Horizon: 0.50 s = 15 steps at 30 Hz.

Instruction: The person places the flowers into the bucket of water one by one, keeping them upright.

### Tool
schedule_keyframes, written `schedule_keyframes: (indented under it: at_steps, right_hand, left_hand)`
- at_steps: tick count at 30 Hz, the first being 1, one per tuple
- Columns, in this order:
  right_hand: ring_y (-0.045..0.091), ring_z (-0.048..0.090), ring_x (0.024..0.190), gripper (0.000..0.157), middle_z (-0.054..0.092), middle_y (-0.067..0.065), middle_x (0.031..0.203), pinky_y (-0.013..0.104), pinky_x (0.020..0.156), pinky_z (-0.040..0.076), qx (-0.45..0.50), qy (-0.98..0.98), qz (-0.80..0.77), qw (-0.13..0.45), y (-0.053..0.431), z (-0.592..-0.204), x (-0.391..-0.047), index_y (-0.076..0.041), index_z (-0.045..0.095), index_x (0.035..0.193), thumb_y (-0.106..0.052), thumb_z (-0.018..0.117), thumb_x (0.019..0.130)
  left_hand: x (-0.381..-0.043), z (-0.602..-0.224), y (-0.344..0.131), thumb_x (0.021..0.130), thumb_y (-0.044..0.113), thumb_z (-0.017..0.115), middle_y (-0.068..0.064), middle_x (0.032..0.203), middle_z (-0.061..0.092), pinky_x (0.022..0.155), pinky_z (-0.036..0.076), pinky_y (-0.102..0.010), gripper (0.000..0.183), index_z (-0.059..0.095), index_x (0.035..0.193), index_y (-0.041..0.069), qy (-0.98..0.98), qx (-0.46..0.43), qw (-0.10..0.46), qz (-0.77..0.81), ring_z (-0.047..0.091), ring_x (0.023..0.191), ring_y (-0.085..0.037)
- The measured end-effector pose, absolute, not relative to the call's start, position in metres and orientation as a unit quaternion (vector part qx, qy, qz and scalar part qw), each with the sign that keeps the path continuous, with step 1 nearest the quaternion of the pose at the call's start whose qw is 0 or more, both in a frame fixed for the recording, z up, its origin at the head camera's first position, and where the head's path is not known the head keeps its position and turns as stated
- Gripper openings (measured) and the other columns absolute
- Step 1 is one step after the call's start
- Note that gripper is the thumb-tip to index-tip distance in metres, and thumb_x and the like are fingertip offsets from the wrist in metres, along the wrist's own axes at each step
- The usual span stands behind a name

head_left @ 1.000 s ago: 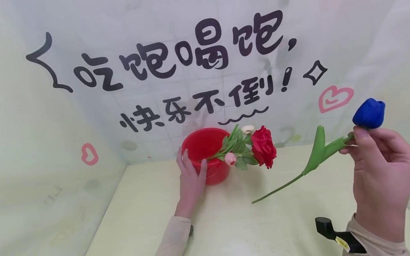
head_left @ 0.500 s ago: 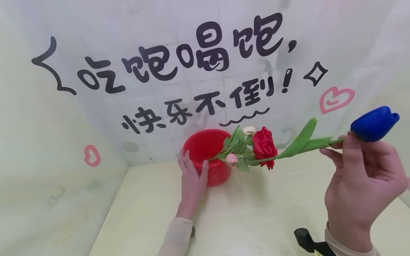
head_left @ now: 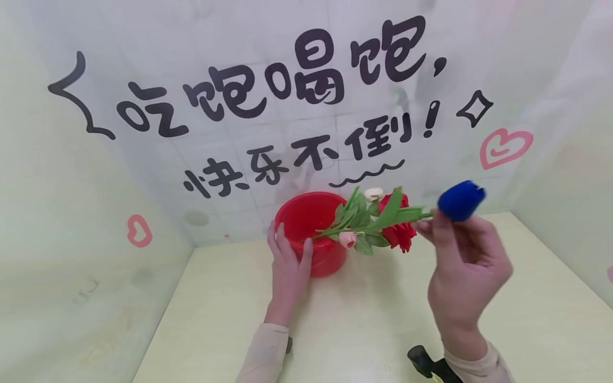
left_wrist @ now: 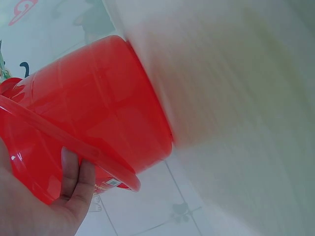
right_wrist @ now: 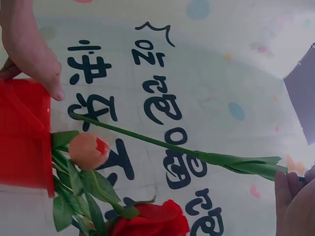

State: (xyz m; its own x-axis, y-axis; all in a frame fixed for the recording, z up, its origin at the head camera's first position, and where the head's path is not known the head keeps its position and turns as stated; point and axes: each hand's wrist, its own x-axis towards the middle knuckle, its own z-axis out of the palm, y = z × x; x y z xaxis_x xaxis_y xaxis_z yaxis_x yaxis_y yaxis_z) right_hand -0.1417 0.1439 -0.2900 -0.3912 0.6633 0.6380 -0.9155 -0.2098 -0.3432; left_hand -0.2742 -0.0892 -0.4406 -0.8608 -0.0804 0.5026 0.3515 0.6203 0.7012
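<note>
A red bucket [head_left: 329,261] stands on the table by the back wall. My left hand [head_left: 288,266] steadies it at its near left rim; in the left wrist view its fingers [left_wrist: 81,182] curl against the wall beneath the handle [left_wrist: 47,127]. A bunch with a red rose [head_left: 401,238] and small pink and cream blooms leans out over the right rim. My right hand [head_left: 466,274] pinches a blue tulip [head_left: 461,201] just below its bloom. The green stem [right_wrist: 142,139] points left toward the bucket opening, above the rim in the right wrist view.
The pale tabletop [head_left: 364,324] runs in front of the bucket. Behind it rises a wall covering [head_left: 268,37] with black writing and pink hearts. A black wrist device [head_left: 421,361] sits on the right forearm.
The right hand has carried the tulip leftward and turned it, bringing the stem from low right to across the rose bunch. The left hand and bucket have stayed in place.
</note>
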Motion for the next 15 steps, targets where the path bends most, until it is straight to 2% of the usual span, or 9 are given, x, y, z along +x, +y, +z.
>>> schedule_keyframes:
  at_steps: [5,10,15]
  right_hand:
    - [0.024,0.076,0.075,0.021,0.074,0.021,0.098,0.031,0.077,0.064,0.178,-0.425,0.729,0.507,0.132,-0.305,-0.152,0.024,0.065,0.109,0.020,0.071,0.089]
    - [0.023,0.076,0.076,0.019,0.073,0.019,0.096,0.032,0.078,0.064,0.184,-0.448,0.733,0.479,0.126,-0.313,-0.159,0.023,0.065,0.107,0.019,0.071,0.089]
    - [0.022,0.076,0.077,0.018,0.074,0.018,0.096,0.034,0.080,0.064,0.151,-0.461,0.767,0.420,0.126,-0.318,-0.164,0.021,0.067,0.110,0.014,0.070,0.093]
  left_hand:
    - [-0.275,-0.441,-0.088,0.095,0.054,0.074,0.004,0.171,0.019,0.094,0.061,-0.047,0.100,0.016,0.168,0.020,-0.860,-0.083,0.258,-0.432,0.056,0.132,-0.028]
    - [-0.276,-0.441,-0.088,0.096,0.055,0.071,0.004,0.171,0.017,0.094,0.060,-0.047,0.098,0.016,0.168,0.019,-0.862,-0.084,0.257,-0.429,0.058,0.131,-0.029]
    - [-0.274,-0.439,-0.089,0.096,0.052,0.073,0.004,0.172,0.016,0.094,0.060,-0.048,0.097,0.016,0.168,0.020,-0.864,-0.078,0.251,-0.429,0.055,0.135,-0.029]
